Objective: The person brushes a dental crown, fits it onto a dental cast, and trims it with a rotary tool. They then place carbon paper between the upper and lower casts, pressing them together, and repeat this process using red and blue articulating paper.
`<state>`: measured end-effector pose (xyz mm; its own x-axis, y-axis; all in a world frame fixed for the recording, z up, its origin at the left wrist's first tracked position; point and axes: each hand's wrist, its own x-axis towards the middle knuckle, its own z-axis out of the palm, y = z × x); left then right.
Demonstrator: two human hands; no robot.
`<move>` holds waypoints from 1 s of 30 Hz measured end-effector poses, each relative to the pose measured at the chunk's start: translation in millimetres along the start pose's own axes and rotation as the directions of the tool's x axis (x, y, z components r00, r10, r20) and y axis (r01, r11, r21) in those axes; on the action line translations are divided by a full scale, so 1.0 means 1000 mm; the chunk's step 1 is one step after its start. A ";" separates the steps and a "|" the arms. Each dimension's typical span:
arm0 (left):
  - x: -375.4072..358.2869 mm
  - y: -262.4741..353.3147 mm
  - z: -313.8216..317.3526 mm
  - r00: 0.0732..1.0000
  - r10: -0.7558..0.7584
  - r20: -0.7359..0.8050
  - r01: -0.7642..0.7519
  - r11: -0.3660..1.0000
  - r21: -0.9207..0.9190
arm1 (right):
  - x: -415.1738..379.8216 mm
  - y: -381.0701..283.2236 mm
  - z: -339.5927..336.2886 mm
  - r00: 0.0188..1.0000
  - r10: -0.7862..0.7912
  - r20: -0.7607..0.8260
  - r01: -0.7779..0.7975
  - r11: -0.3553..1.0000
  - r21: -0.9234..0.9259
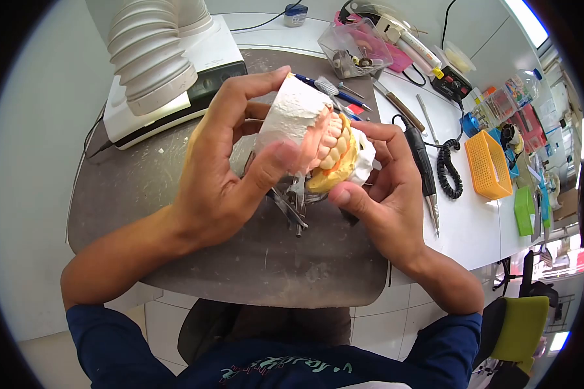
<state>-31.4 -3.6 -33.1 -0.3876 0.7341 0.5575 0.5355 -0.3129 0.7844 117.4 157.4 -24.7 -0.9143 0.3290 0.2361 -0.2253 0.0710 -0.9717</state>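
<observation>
Between my hands, above the grey work mat (240,272), is a dental articulator (298,223) with plaster models mounted on it. My left hand (230,149) wraps round the white plaster half (295,107), its thumb on the front. That half carries pink gum material and a row of pale teeth (331,139). My right hand (386,181) grips the other half, a yellow dental cast (334,170) on white plaster, with fingers behind and thumb at the lower edge. The two halves sit tooth to tooth, tilted sideways. Metal articulator parts hang below, partly hidden by the models.
A white suction unit with a ribbed hose (146,52) stands at the back left. Behind the models lie pens and a brush (328,85). A clear bin (353,48), a black handpiece (422,162) with coiled cord, and an orange basket (486,165) are on the right.
</observation>
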 end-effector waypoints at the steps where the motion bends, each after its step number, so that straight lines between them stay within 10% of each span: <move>1: 0.001 0.001 0.000 1.000 -0.011 0.001 0.011 0.999 0.040 | -0.001 0.000 0.000 1.000 -0.005 -0.003 0.005 1.000 0.008; 8: 0.003 0.000 0.002 0.991 0.122 -0.056 -0.121 0.993 0.014 | -0.004 0.003 -0.001 1.000 -0.019 -0.007 0.019 1.000 -0.010; 15: 0.000 0.006 0.001 0.998 -0.068 0.017 0.068 0.998 -0.012 | -0.006 0.010 -0.001 0.992 -0.128 0.018 0.129 0.990 -0.063; 21: 0.004 -0.002 -0.014 0.873 0.466 0.141 -0.486 0.819 0.306 | -0.013 0.008 -0.008 0.937 -0.339 0.086 0.349 0.908 -0.230; 30: 0.002 -0.004 -0.007 0.902 0.422 0.089 -0.427 0.847 0.317 | -0.008 -0.005 -0.014 0.929 -0.360 0.087 0.365 0.844 -0.393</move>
<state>-39.4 -4.8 -33.0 -0.0571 0.5838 0.8099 0.8567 -0.3879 0.3400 130.6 167.4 -21.9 -0.7973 0.1977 0.5703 -0.3915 0.5498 -0.7379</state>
